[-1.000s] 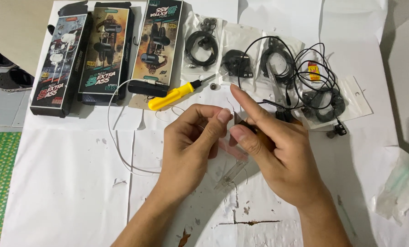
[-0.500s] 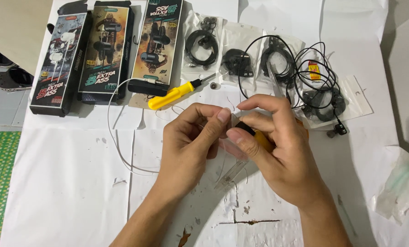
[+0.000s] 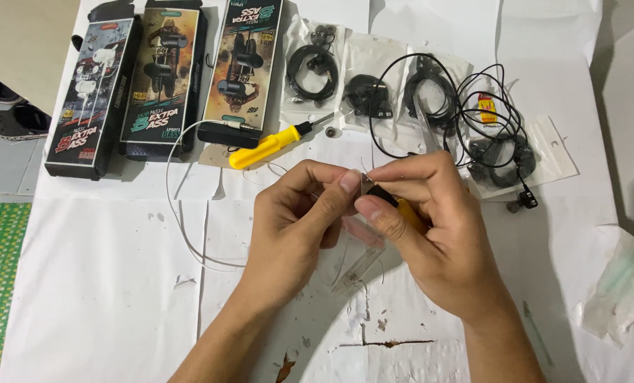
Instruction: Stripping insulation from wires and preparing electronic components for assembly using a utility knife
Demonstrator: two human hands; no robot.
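Hands pinched together over white sheet [image 3: 104, 298], little changed from half a second ago.

Left hand [image 3: 295, 227] holds as before, thumb and forefinger closed on a thin wire [image 3: 182, 234] that loops off to the left; a screwdriver [image 3: 271, 145] lies just beyond it. Right hand [image 3: 437, 241] has its forefinger lowered since a second ago, fingers now curled tight around a small black-and-yellow tool [image 3: 395, 204] at the centre, touching the left thumb tip. Clear wrapper [image 3: 359, 268] hangs beneath both.

Two bare forearms with no sleeves in view, left hand [image 3: 299, 223] and right hand [image 3: 430, 227] both bare, no rings, no watch or bracelet at either wrist, fingernails short, plain and unpainted
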